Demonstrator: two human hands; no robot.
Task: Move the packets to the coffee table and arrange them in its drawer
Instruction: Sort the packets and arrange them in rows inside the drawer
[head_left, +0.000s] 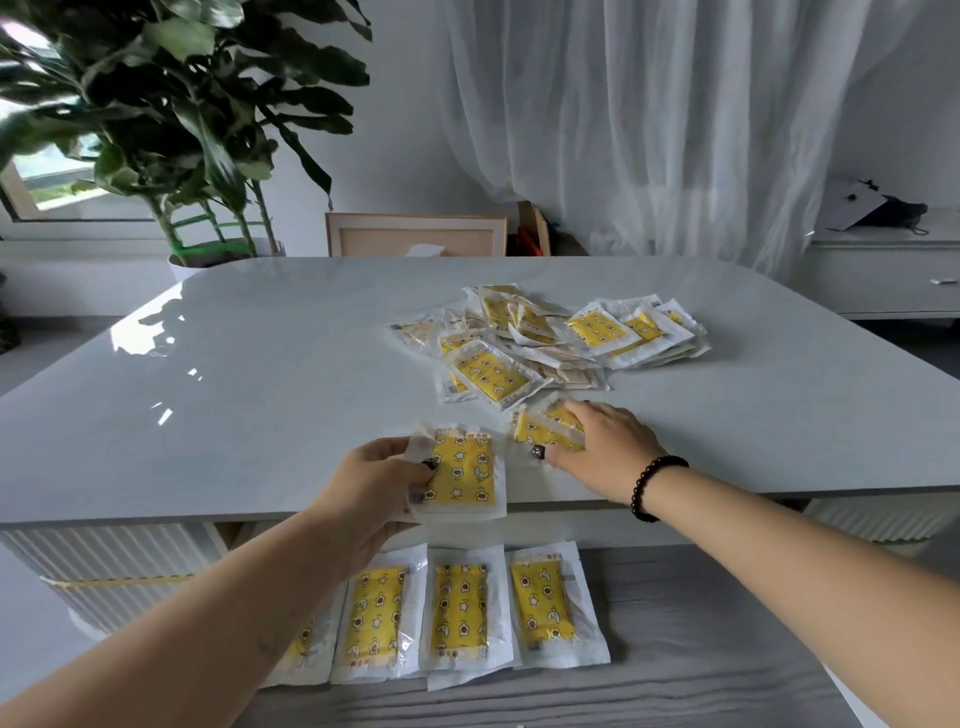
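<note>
- Head cam looks down on a glossy white coffee table (260, 395) with its drawer (701, 623) pulled open at 6 o'clock.
- Left hand (374, 488) pinches one yellow star-print packet (462, 475) by its left edge, fingers curled on it, held just above the front lip of the surface.
- Right hand (602, 447) lies mostly flat on another packet (545, 431) just at 3 o'clock of the held one, fingers spread over it and thumb tucked against its near edge. Looks like pressing or about to scoop; can't tell if it has a real grip.
- Progress: four packets sit side by side in a neat row (457, 613) in the drawer, the leftmost half hidden under the left forearm. So the arranging is under way, I'd say early on.
- Left to do: a loose pile (545, 338) of maybe a couple dozen packets sits at 12 to 1 o'clock of the hands, well back on the surface. All of that has to go into the drawer yet.
- Packets look slick and floppy, so they may slide out of line.
</note>
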